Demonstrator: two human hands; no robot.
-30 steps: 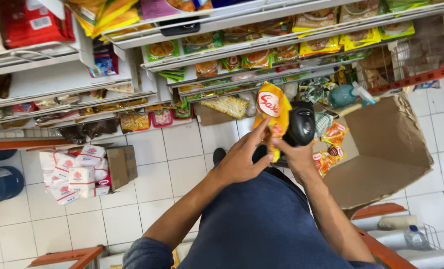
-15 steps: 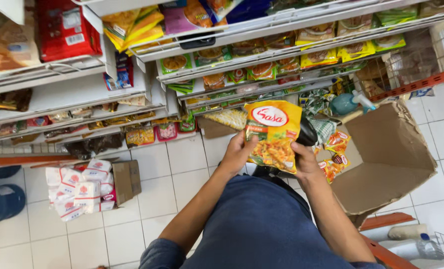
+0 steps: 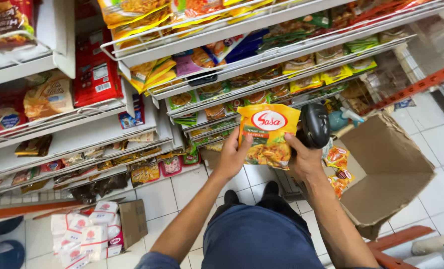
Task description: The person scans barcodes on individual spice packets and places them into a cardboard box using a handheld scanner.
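At the lower left of the frame a small box [image 3: 132, 222] lies on the tiled floor with white packs [image 3: 85, 239] spilling from it; leave them be, they are well apart from your work. Above them run the wire shelves [image 3: 147, 94], stocked with sachets and red bags.

In the centre, your left hand [image 3: 232, 157] closes on the left edge of the yellow pouch [image 3: 267, 134], thumb on the front, fingers behind. The pouch stands upright, face toward you, in front of the middle shelves. Keep it that flat and steady; a firm pinch at the edge should stop it from buckling.

Your right hand [image 3: 306, 157] takes the pouch's right edge with the thumb while its fingers wrap round the black scanner [image 3: 315, 124], which sits just behind the pouch's upper right corner. That hand is doing two jobs, so let the left carry the pouch's weight, I'd judge, and give the right a sure hold on the scanner.

To the right, the open carton [image 3: 391, 174] holds more orange sachets [image 3: 339, 167] close under your right wrist. Mind the carton flap near your elbow.
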